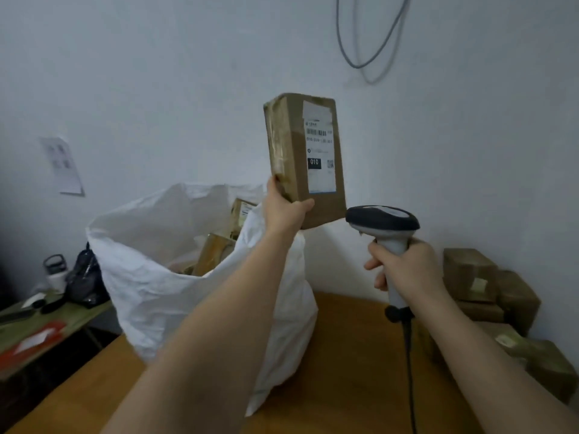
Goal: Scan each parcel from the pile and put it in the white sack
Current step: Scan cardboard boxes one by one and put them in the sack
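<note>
The left hand [283, 211] holds a parcel [305, 158] upright in the air, above the far side of the worktop [344, 355]; its grip is closed on the parcel's lower left corner, thumb on the labelled face, fingers behind. The white label [319, 148] with its barcode faces the camera. The right hand [404, 267] has its grip wrapped round the handle of a scanner [383, 225], whose dark head sits just beside the parcel's lower right corner, pointing left towards it. A black cable [409, 364] hangs from the handle down across the worktop.

The sack [175, 277] stands on the worktop's left part, near the left edge, its mouth open upward and just left of the raised parcel. Inside it lie several brown parcels [219, 245]; how many I cannot tell. Bare wood lies between the sack and the pile [488, 292] of boxes stacked at the right edge against the wall.

Past the left edge stands a lower green table [47, 327] carrying a dark bag [84, 277] and a bottle [56, 270]. A paper sheet [62, 166] is stuck on the wall, and a grey wire [369, 36] loops down higher up.
</note>
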